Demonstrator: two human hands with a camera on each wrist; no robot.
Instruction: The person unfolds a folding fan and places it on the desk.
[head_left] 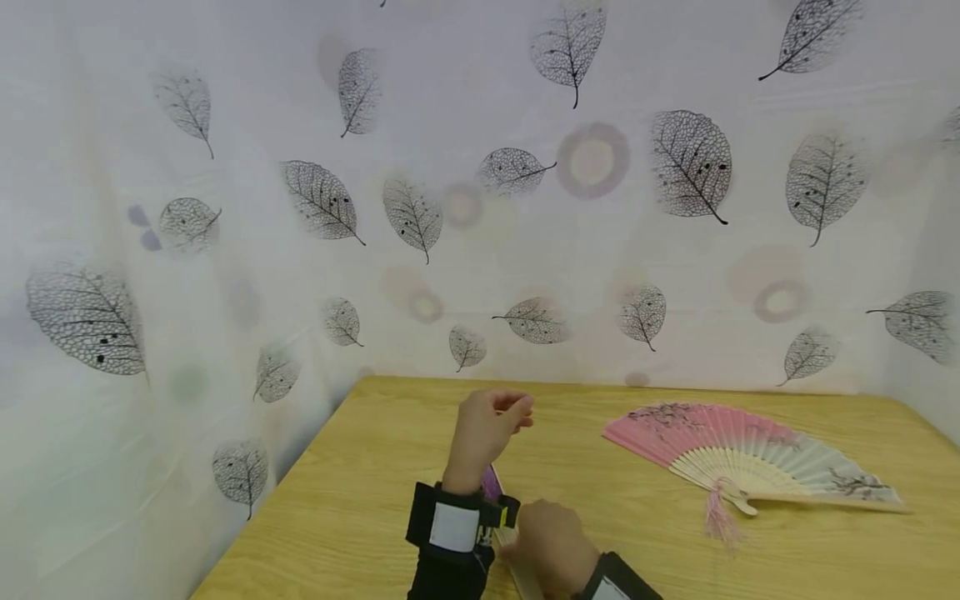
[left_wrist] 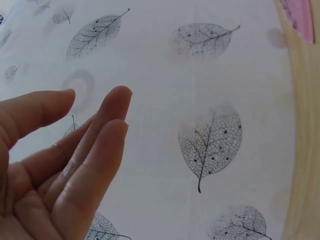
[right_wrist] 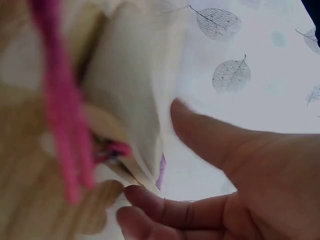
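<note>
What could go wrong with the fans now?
The purple-edged fan could slip: the left hand isn't holding it, and in the right wrist view the right hand has its thumb and fingers apart. Its bright pink tassel dangles near the right hand, so it might get tangled. The pink-and-white fan lies spread open on the table, so a careless bump might bend it.
</note>
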